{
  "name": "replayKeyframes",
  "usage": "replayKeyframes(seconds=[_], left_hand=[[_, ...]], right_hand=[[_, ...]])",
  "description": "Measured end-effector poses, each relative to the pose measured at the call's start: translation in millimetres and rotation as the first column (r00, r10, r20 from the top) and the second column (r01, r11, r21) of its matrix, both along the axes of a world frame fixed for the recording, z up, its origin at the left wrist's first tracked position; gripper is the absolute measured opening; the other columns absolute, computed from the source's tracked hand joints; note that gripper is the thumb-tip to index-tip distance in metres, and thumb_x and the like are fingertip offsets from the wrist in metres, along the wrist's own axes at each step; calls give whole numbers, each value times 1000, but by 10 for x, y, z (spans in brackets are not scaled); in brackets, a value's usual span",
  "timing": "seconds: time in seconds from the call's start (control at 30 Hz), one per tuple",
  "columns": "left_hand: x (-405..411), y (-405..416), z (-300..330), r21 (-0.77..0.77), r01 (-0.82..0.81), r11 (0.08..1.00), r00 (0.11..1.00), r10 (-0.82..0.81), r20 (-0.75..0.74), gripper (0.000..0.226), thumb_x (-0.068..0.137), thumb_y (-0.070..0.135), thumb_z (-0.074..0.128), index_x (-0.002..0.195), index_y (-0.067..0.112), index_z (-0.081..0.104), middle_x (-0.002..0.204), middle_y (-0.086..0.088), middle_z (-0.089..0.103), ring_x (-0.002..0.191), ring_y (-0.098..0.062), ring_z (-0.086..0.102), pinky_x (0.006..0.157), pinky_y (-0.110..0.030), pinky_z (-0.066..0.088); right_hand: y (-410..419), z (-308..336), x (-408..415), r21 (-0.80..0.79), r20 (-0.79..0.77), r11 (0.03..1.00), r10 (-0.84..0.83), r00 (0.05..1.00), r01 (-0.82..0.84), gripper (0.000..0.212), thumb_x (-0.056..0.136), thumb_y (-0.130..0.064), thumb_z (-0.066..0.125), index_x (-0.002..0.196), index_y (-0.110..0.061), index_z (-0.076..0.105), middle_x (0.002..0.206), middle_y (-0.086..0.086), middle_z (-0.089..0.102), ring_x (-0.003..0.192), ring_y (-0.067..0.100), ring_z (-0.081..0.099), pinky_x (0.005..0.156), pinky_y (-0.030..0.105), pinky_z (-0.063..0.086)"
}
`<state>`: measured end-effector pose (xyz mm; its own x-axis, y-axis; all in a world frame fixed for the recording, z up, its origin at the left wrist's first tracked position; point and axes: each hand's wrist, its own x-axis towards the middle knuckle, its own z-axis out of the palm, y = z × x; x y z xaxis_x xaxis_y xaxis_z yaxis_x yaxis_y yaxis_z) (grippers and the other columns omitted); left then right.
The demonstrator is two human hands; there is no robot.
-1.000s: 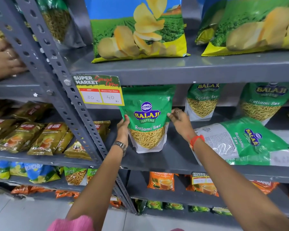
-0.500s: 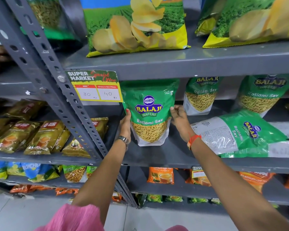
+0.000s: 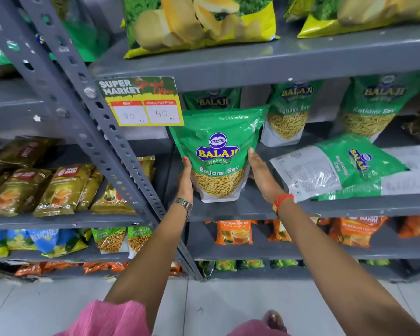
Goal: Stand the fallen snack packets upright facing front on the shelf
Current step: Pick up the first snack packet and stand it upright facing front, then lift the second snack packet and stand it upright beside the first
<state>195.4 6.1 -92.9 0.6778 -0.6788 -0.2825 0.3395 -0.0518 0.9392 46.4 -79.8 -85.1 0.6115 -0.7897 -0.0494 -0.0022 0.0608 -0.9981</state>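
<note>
Two hands, left hand [image 3: 186, 180] and right hand [image 3: 261, 174], are clasping the upright green packet [image 3: 218, 151] between them at frame centre

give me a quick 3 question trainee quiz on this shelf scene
1. True or false: the packet between the hands stands upright, front facing out.
2. Which side of that packet does the left hand press? A) left B) right C) top
3. Fill in: the fallen packet lies to the held packet's ____.

Key: 1 true; 2 A; 3 right. The right hand presses the opposite edge.
</note>
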Motion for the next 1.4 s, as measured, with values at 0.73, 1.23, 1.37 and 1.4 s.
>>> replayKeyframes(seconds=[0.73,1.23,1.37,1.4], left_hand=[[-1875,-300,-312,-74,165,984,892,-117,437,20,70,40,41,60,23,45,59,9,43,55,3,42,61,-23,35],[-1746,-2347,179,734,415,539,378,-835,400,46,95,32,35,135,8,38,142,-26,39,126,-40,42,103,-42,38],[-1736,-2385,151,612,362,703,641,-664,385,31,93,15,43,92,-11,59,52,-9,53,50,-16,49,44,-19,39],[-1734,-2364,152,606,346,717,676,-638,369,28,91,10,44,69,-3,56,45,-5,45,44,-14,43,35,-15,34]], right_hand=[[-334,-306,-1320,37,-197,359,-912,359,933,50,86,-21,59,126,1,39,127,25,49,114,35,52,93,39,41],[-893,-563,-1813,348,-242,372,-851,466,860,12,84,-8,60,94,-2,57,87,13,62,82,23,56,80,39,51],[-980,-555,-1867,322,-225,367,-866,447,873,7,85,-10,60,89,-10,55,89,12,61,82,23,56,80,38,51],[-1019,-535,-1891,287,-228,368,-871,436,885,7,85,-11,60,87,-10,53,90,12,60,84,22,55,80,35,49]])
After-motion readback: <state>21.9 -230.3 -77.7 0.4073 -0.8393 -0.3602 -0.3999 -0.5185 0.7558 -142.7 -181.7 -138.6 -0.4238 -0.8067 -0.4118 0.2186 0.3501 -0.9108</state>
